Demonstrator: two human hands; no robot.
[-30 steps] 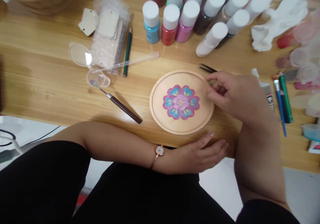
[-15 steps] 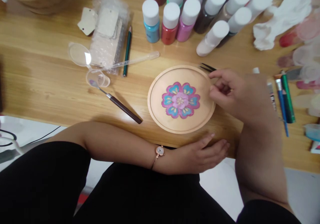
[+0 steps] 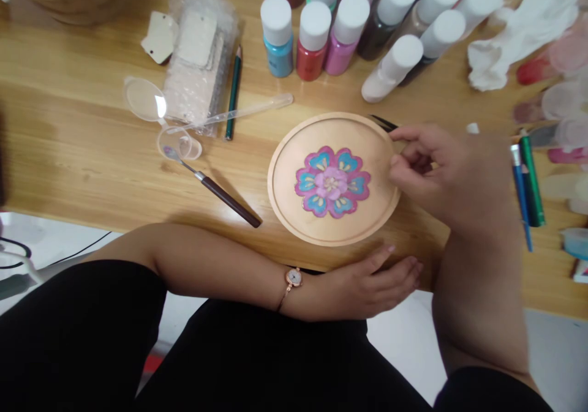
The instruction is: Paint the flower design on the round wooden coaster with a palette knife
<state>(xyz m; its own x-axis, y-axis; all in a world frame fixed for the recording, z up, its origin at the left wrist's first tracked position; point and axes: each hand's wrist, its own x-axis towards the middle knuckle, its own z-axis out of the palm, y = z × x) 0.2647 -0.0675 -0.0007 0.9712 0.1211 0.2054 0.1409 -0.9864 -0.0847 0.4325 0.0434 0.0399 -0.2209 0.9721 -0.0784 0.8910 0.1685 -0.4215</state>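
In the head view, the round board (image 3: 287,210) lies mid-table, flower face towards the camera, its apparent long axis roughly nine-to-three o'clock. The right hand (image 3: 438,173) pinches its rim near two o'clock; the left hand (image 3: 367,286), fingers loosely apart, rests near five o'clock.

White-capped bottles (image 3: 383,69) stand clustered on the wooden bench (image 3: 68,173), among them a blue one (image 3: 278,58), a red one (image 3: 310,62) and a pink one (image 3: 339,56). Crumpled white tissue (image 3: 491,63) lies to their right. A clear dropper (image 3: 261,105) crosses a dark green pencil (image 3: 234,84) beside a bubble-wrap packet (image 3: 190,90). A brown-handled spatula (image 3: 227,198) has its tip in a small clear cup (image 3: 160,144). A blue brush (image 3: 521,191) lies at the far right.
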